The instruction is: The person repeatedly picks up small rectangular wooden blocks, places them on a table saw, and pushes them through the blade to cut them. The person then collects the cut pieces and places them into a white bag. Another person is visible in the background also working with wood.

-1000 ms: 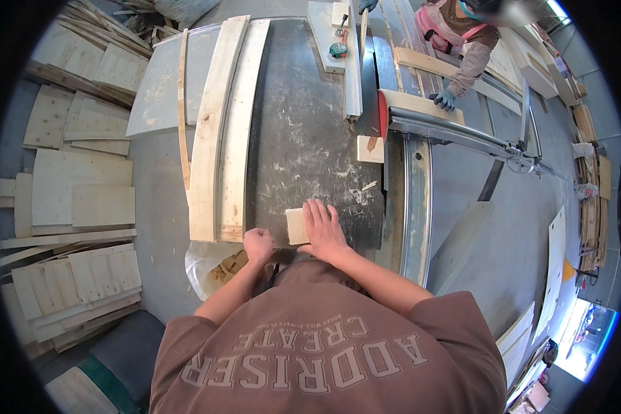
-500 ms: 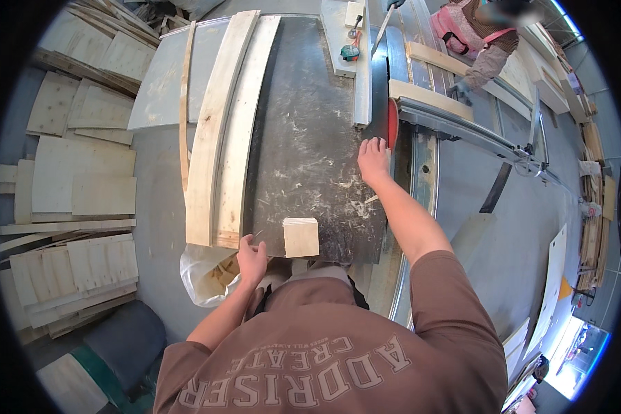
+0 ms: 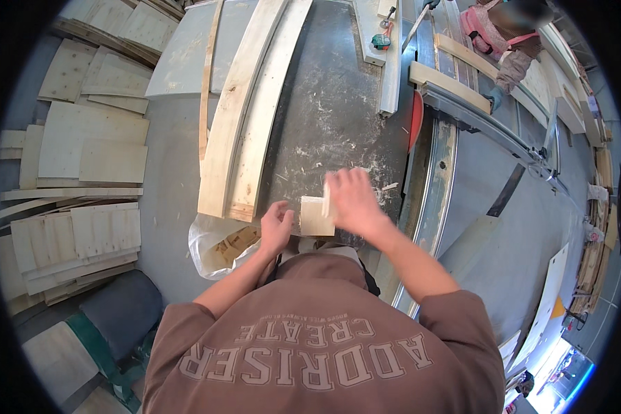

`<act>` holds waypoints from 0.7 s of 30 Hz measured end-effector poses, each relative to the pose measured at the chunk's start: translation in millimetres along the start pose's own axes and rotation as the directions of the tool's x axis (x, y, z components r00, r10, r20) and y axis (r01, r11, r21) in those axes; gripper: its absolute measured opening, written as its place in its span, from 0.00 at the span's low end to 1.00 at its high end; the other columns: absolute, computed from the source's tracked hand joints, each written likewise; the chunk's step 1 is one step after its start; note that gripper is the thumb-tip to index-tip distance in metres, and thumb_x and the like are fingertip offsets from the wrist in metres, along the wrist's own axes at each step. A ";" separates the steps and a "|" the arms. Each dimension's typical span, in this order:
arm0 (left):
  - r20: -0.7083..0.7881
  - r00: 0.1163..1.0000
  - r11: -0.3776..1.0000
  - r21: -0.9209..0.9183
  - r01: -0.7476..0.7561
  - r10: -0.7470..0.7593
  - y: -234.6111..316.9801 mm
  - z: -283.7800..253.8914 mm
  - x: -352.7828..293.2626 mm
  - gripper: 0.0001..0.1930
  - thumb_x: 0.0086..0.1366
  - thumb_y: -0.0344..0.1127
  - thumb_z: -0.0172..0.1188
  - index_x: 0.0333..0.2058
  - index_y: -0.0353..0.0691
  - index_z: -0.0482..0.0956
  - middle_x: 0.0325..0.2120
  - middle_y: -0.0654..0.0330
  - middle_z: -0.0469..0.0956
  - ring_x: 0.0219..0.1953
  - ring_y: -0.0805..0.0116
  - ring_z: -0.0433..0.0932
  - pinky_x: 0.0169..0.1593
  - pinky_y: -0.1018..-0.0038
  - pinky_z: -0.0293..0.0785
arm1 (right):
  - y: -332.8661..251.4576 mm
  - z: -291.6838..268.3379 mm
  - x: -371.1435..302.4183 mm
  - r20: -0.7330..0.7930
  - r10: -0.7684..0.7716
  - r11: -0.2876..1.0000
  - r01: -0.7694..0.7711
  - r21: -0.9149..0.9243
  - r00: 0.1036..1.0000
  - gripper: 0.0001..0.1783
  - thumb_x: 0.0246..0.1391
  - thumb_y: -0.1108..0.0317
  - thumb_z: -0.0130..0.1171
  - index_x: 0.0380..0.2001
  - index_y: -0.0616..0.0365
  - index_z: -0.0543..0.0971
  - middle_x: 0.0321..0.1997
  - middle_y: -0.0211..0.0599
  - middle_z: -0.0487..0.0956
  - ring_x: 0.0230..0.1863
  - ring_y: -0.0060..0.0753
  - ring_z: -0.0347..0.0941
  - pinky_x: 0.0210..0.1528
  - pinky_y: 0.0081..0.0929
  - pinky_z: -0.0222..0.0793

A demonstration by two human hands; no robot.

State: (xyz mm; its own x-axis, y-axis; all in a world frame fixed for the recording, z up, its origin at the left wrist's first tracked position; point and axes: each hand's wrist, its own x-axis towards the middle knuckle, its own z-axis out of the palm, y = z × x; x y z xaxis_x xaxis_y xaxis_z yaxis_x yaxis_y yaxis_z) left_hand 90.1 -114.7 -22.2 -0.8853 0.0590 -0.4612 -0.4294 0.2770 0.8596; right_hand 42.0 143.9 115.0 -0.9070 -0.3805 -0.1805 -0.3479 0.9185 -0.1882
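Observation:
A small stack of square wood pieces [image 3: 315,222] sits at the near edge of the dark saw table [image 3: 324,131]. Just above its right side, my right hand [image 3: 355,201] grips a thin pale wood piece [image 3: 326,199], seen edge-on and a bit blurred. My left hand [image 3: 277,226] is close by the stack's left side, fingers loosely bent and thumb apart, holding nothing. The red blade guard [image 3: 416,121] stands farther off to the right.
Long boards [image 3: 245,110] lie along the table's left side. A white sack [image 3: 205,245] of offcuts hangs below the near left corner. Sawdust and splinters litter the tabletop. At the far right, a co-worker's gloved hand [image 3: 495,98] rests near boards on the sliding rail.
My right hand has come back from beside the red guard to the stack, with a thin wood piece in it. My left hand has moved closer to the stack. The view has shifted.

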 end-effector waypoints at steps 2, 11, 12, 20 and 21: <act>0.045 0.997 0.997 0.050 -0.057 0.055 10.8 8.8 0.7 0.19 0.78 0.33 0.57 0.63 0.32 0.75 0.44 0.57 0.86 0.41 0.72 0.84 0.41 0.74 0.81 | -28.9 8.7 -7.3 0.037 -0.043 0.997 0.041 0.063 0.998 0.46 0.39 0.63 0.78 0.63 0.65 0.72 0.54 0.49 0.78 0.62 0.51 0.73 0.75 0.52 0.58; 0.130 0.977 0.976 0.120 -0.183 0.167 39.8 9.7 -16.6 0.26 0.70 0.30 0.60 0.65 0.27 0.76 0.55 0.45 0.84 0.51 0.61 0.85 0.55 0.66 0.83 | -55.9 40.1 -17.5 -0.095 0.007 0.990 0.006 0.140 0.995 0.44 0.51 0.58 0.75 0.69 0.63 0.71 0.61 0.48 0.77 0.66 0.52 0.72 0.77 0.55 0.56; 0.108 0.974 0.956 0.194 -0.219 0.201 34.3 9.6 -18.8 0.29 0.68 0.31 0.63 0.66 0.27 0.74 0.57 0.45 0.82 0.54 0.59 0.84 0.58 0.64 0.81 | -51.6 39.5 -22.5 -0.139 0.071 0.969 -0.035 0.245 0.988 0.42 0.54 0.58 0.74 0.68 0.62 0.72 0.62 0.48 0.77 0.67 0.52 0.71 0.77 0.56 0.55; 0.476 0.736 0.408 0.622 -0.668 0.480 103.5 16.1 -32.0 0.55 0.51 0.40 0.80 0.75 0.34 0.59 0.71 0.47 0.68 0.72 0.42 0.65 0.74 0.51 0.62 | 13.9 85.3 -35.8 0.092 0.416 0.448 -0.292 0.845 0.904 0.17 0.62 0.67 0.69 0.50 0.64 0.81 0.48 0.44 0.84 0.50 0.43 0.82 0.56 0.41 0.76; 0.496 0.737 0.390 0.633 -0.669 0.460 101.2 17.2 -27.4 0.56 0.49 0.40 0.81 0.74 0.35 0.60 0.70 0.48 0.68 0.72 0.44 0.65 0.73 0.52 0.63 | 14.9 88.3 -33.6 0.097 0.408 0.428 -0.284 0.858 0.908 0.14 0.62 0.68 0.68 0.47 0.64 0.81 0.46 0.44 0.84 0.48 0.43 0.83 0.53 0.40 0.77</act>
State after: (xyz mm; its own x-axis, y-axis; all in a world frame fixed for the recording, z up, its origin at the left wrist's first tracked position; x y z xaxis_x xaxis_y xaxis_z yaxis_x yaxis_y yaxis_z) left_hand 74.0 -71.7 73.6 -0.7613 0.6462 -0.0539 0.5378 0.6756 0.5043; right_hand 88.3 160.8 33.0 -0.9424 0.0191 -0.3341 0.3123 0.4085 -0.8577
